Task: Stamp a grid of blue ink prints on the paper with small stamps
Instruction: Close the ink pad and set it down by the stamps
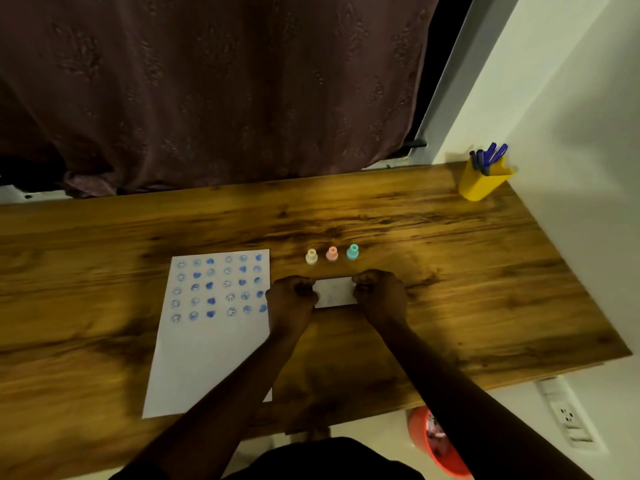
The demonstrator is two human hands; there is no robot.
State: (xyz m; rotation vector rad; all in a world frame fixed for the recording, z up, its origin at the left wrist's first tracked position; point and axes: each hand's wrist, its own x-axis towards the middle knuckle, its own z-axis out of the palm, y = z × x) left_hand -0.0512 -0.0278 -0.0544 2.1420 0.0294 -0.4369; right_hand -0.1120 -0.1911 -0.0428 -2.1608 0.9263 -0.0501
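Both hands, left hand (292, 294) and right hand (377, 292), pinch the ends of the white ink pad (334, 292) lying crosswise at frame centre, the three stamps (331, 253) just above it.

We have one view only, from a wide-angle camera worn on the head, looking forward and steeply down over the wooden desk (450, 258) from its near edge. We sit close enough that both forearms run up from the bottom of the frame to the middle, and our lap shows at the bottom edge. The view faces the far curtain (221, 91), which fills the upper half, while a white wall (571, 133) closes the right side. The wide lens bends the desk's edges, and the floor (512, 410) shows past the near right corner.
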